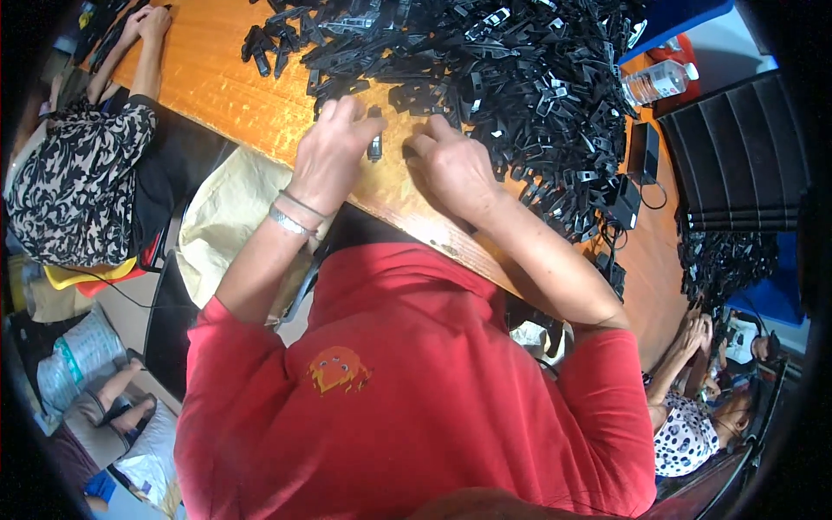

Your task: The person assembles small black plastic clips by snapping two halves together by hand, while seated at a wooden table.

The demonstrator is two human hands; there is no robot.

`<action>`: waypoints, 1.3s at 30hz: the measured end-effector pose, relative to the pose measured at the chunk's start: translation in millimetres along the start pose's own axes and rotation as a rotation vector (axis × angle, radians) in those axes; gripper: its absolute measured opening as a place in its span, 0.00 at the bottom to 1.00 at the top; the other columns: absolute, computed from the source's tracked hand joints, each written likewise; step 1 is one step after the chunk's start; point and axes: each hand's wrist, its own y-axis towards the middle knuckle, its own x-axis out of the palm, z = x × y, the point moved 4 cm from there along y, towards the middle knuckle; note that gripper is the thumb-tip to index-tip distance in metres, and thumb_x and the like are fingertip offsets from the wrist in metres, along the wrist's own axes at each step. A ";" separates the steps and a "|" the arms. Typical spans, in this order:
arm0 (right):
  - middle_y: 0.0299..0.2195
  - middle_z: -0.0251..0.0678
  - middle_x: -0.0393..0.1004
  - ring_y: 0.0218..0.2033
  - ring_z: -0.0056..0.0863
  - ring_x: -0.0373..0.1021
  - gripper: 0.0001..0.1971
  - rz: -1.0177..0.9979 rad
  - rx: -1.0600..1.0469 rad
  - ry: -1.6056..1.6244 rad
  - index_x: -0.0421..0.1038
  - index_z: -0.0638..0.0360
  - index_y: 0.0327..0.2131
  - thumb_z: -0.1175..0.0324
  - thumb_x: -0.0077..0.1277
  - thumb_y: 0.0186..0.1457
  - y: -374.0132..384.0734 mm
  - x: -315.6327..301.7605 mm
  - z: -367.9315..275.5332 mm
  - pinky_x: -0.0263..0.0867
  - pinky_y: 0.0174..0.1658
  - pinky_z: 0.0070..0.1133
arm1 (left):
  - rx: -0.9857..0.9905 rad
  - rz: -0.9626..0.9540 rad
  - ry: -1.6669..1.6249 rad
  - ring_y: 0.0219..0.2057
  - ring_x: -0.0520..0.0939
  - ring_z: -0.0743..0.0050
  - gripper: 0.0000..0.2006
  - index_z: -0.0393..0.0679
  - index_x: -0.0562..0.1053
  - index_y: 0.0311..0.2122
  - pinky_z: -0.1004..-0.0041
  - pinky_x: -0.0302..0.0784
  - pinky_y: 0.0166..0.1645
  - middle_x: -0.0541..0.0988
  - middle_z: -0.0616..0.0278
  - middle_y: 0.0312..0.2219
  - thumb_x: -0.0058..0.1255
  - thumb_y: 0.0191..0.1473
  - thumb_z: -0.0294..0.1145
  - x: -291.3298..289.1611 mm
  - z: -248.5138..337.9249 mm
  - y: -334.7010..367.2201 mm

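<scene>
Nearest the camera, a red short-sleeved shirt with a small orange crab-like print (339, 370) fills the lower part of the view, and both forearms rise from it toward the orange-brown wooden table (217, 82). The left hand (332, 154), with thin silver bangles (293, 217) at the wrist, lies palm down with its fingers (357, 121) curled narrow, pinching a small dark oblong plastic part (374, 146) that hangs just off the fingertips, in the gap between the two hands. The right hand (455, 165) rests knuckles up just beside it; its fingers are bent inward at the edge of the parts, and whether they grip anything cannot be told. Left of the left wrist, a pale yellow cloth sack (227, 221) hangs off the table edge. Just beyond the fingertips of both hands spreads a big heap of black plastic clip-like parts (485, 61). Farther right of the heap lie a clear plastic water bottle (660, 81) and a stack of black trays (737, 152). At far left, another person's hands (146, 24) rest on the table.
</scene>
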 end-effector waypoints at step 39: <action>0.36 0.42 0.79 0.33 0.46 0.81 0.08 0.219 -0.112 0.289 0.84 0.58 0.40 0.65 0.62 0.61 80.7 23.1 -37.4 0.78 0.35 0.39 | -0.380 -0.146 -0.149 0.42 0.86 0.51 0.10 0.40 0.84 0.45 0.60 0.81 0.49 0.85 0.52 0.40 0.62 0.56 0.23 -97.9 -108.4 -86.1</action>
